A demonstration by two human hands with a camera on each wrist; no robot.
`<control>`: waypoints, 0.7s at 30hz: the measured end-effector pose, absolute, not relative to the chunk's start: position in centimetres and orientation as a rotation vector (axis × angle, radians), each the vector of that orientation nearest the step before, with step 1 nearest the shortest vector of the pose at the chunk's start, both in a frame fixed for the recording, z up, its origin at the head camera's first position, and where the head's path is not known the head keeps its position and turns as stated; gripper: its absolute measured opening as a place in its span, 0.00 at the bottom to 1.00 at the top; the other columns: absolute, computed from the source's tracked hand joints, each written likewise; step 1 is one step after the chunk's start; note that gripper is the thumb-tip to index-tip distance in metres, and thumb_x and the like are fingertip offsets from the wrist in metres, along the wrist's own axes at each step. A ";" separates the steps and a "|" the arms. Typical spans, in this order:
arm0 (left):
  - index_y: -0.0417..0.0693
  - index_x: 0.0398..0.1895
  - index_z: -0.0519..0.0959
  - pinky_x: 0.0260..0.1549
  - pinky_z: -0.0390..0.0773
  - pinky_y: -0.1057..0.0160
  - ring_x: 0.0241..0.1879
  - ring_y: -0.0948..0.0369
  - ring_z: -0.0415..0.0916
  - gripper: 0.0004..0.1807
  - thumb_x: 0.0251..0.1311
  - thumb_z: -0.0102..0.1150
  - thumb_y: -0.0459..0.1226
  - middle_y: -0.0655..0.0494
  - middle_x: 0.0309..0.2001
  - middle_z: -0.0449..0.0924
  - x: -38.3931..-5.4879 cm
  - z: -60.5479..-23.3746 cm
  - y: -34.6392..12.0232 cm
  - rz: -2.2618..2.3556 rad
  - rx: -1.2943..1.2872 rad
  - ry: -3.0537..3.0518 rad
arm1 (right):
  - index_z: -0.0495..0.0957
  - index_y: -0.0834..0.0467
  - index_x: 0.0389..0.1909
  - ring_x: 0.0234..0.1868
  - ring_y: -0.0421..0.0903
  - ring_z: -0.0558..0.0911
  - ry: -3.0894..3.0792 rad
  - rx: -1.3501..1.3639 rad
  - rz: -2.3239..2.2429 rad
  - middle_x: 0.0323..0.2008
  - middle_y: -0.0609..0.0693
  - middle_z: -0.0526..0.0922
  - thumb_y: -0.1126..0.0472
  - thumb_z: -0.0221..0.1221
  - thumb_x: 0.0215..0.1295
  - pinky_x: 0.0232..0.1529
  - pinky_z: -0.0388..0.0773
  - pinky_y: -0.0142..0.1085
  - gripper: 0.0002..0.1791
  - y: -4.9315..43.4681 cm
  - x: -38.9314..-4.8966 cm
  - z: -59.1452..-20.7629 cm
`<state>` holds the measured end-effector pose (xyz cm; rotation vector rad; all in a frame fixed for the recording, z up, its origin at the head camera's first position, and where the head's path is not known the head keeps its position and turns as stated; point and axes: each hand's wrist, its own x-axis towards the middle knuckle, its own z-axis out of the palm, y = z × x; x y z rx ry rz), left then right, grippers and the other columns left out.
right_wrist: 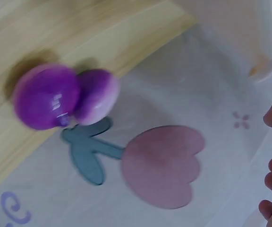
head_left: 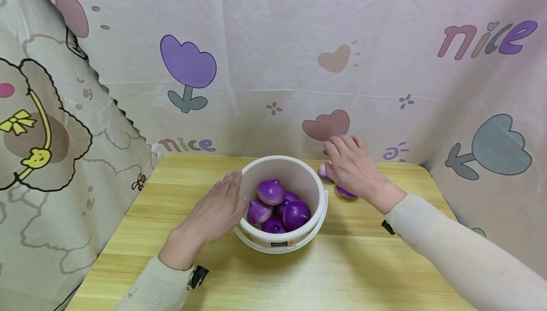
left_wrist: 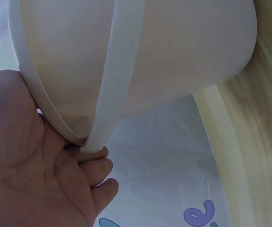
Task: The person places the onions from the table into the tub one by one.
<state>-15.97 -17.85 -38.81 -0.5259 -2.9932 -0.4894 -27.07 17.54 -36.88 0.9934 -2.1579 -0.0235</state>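
A white bucket (head_left: 299, 175) stands on the table with several purple onions (head_left: 270, 191) inside it. My left hand (head_left: 218, 209) rests against the bucket's left rim. In the left wrist view its palm (left_wrist: 37, 165) lies beside the rim, and the fingertips are near the end of the handle (left_wrist: 119, 71). Beyond the bucket's right side, my right hand (head_left: 352, 171) hangs above two loose onions, partly hiding them. The right wrist view shows a round onion (right_wrist: 48, 97) touching a paler onion (right_wrist: 98, 94). Nothing is seen in the right hand, whose fingers are loosely bent.
The wooden table (head_left: 342, 273) ends at a patterned cloth (head_left: 273, 64) hanging along its back. More of that cloth hangs at the left and right. The bucket's white handle lies down around its front.
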 end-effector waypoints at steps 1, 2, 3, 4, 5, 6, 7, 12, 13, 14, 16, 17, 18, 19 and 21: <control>0.28 0.82 0.51 0.82 0.54 0.40 0.82 0.39 0.50 0.39 0.81 0.42 0.48 0.33 0.82 0.51 -16.0 -38.8 -17.9 -0.493 -0.525 -2.994 | 0.75 0.66 0.51 0.48 0.61 0.77 -2.168 0.992 -0.040 0.50 0.61 0.80 0.53 0.53 0.68 0.52 0.74 0.55 0.21 18.0 -27.3 -37.1; 0.28 0.82 0.51 0.82 0.54 0.40 0.82 0.39 0.50 0.39 0.81 0.43 0.47 0.33 0.82 0.51 -16.0 -38.8 -17.9 -0.497 -0.523 -2.995 | 0.75 0.66 0.50 0.48 0.61 0.77 -2.181 0.993 -0.065 0.49 0.61 0.79 0.53 0.52 0.69 0.52 0.74 0.55 0.20 18.4 -27.5 -37.3; 0.28 0.82 0.51 0.82 0.54 0.40 0.82 0.38 0.50 0.39 0.81 0.43 0.47 0.33 0.82 0.51 -16.0 -38.8 -17.8 -0.501 -0.521 -2.995 | 0.74 0.66 0.49 0.48 0.61 0.76 -2.192 0.998 -0.085 0.48 0.61 0.79 0.53 0.51 0.69 0.53 0.74 0.55 0.20 18.9 -27.7 -37.6; 0.28 0.82 0.51 0.82 0.54 0.40 0.82 0.38 0.50 0.39 0.81 0.43 0.47 0.33 0.82 0.51 -16.0 -38.9 -17.8 -0.506 -0.519 -2.996 | 0.74 0.66 0.49 0.47 0.61 0.76 -2.196 1.007 -0.107 0.47 0.60 0.78 0.53 0.50 0.69 0.53 0.74 0.55 0.20 19.3 -27.9 -37.9; 0.28 0.82 0.51 0.82 0.54 0.40 0.82 0.38 0.50 0.39 0.81 0.44 0.47 0.33 0.82 0.51 -16.0 -38.9 -17.8 -0.510 -0.518 -2.996 | 0.74 0.66 0.49 0.47 0.62 0.77 -2.205 1.021 -0.135 0.47 0.60 0.78 0.52 0.51 0.69 0.53 0.75 0.55 0.20 19.9 -28.0 -38.2; 0.28 0.82 0.51 0.82 0.54 0.40 0.82 0.39 0.50 0.39 0.81 0.44 0.47 0.33 0.83 0.51 -16.0 -38.9 -17.8 -0.514 -0.516 -2.997 | 0.74 0.66 0.50 0.47 0.62 0.77 -2.212 1.039 -0.160 0.47 0.60 0.78 0.52 0.50 0.70 0.53 0.75 0.55 0.21 20.4 -28.2 -38.5; 0.28 0.82 0.51 0.82 0.54 0.40 0.82 0.39 0.49 0.39 0.81 0.44 0.47 0.34 0.83 0.51 -16.0 -38.9 -17.8 -0.515 -0.516 -2.996 | 0.74 0.67 0.51 0.48 0.62 0.77 -2.215 1.060 -0.189 0.48 0.61 0.79 0.51 0.49 0.71 0.53 0.75 0.56 0.23 21.0 -28.3 -38.9; 0.28 0.82 0.51 0.82 0.54 0.40 0.83 0.40 0.49 0.39 0.81 0.44 0.47 0.33 0.82 0.52 -16.0 -38.9 -17.8 -0.512 -0.517 -2.994 | 0.75 0.69 0.60 0.54 0.62 0.78 -2.193 1.182 -0.371 0.54 0.64 0.81 0.45 0.32 0.82 0.57 0.77 0.55 0.35 23.8 -28.8 -41.1; 0.28 0.82 0.51 0.82 0.54 0.40 0.83 0.40 0.49 0.39 0.81 0.44 0.47 0.33 0.82 0.52 -16.0 -38.9 -17.8 -0.510 -0.517 -2.995 | 0.75 0.69 0.62 0.55 0.62 0.78 -2.183 1.199 -0.413 0.55 0.65 0.81 0.44 0.28 0.83 0.58 0.76 0.55 0.38 24.2 -28.8 -41.5; 0.28 0.82 0.51 0.82 0.54 0.40 0.83 0.40 0.49 0.39 0.81 0.44 0.47 0.33 0.82 0.52 -16.0 -38.9 -17.8 -0.511 -0.515 -2.996 | 0.75 0.69 0.63 0.56 0.63 0.78 -2.175 1.215 -0.450 0.56 0.65 0.81 0.43 0.27 0.83 0.59 0.76 0.55 0.39 24.6 -28.9 -42.0; 0.28 0.82 0.51 0.82 0.54 0.41 0.83 0.40 0.49 0.39 0.81 0.44 0.47 0.33 0.82 0.51 -16.0 -38.9 -17.8 -0.510 -0.509 -3.000 | 0.75 0.69 0.65 0.58 0.63 0.77 -2.164 1.239 -0.507 0.58 0.65 0.81 0.42 0.30 0.83 0.62 0.76 0.55 0.39 25.3 -29.0 -42.8; 0.29 0.82 0.50 0.82 0.53 0.41 0.83 0.40 0.49 0.39 0.81 0.44 0.47 0.34 0.82 0.51 -16.0 -38.9 -17.8 -0.511 -0.506 -3.000 | 0.75 0.69 0.65 0.59 0.63 0.77 -2.161 1.246 -0.526 0.59 0.65 0.81 0.42 0.35 0.82 0.63 0.76 0.55 0.37 25.6 -29.1 -43.1; 0.29 0.82 0.51 0.82 0.53 0.41 0.83 0.40 0.49 0.39 0.81 0.44 0.47 0.34 0.82 0.51 -16.0 -38.9 -17.8 -0.511 -0.505 -3.001 | 0.76 0.68 0.66 0.59 0.63 0.77 -2.161 1.248 -0.544 0.59 0.65 0.81 0.42 0.41 0.80 0.65 0.76 0.55 0.36 25.9 -29.1 -43.6; 0.29 0.82 0.51 0.82 0.53 0.41 0.83 0.40 0.49 0.39 0.81 0.44 0.47 0.34 0.82 0.51 -16.0 -38.9 -17.8 -0.512 -0.504 -3.001 | 0.76 0.68 0.66 0.60 0.63 0.77 -2.167 1.250 -0.551 0.59 0.65 0.81 0.41 0.47 0.77 0.67 0.76 0.55 0.36 26.1 -29.2 -44.0; 0.29 0.82 0.51 0.82 0.53 0.41 0.83 0.40 0.49 0.39 0.81 0.44 0.47 0.34 0.83 0.51 -16.0 -38.9 -17.8 -0.518 -0.503 -3.002 | 0.76 0.68 0.65 0.60 0.65 0.77 -2.187 1.250 -0.553 0.59 0.66 0.81 0.39 0.57 0.69 0.69 0.75 0.57 0.39 26.4 -29.2 -44.8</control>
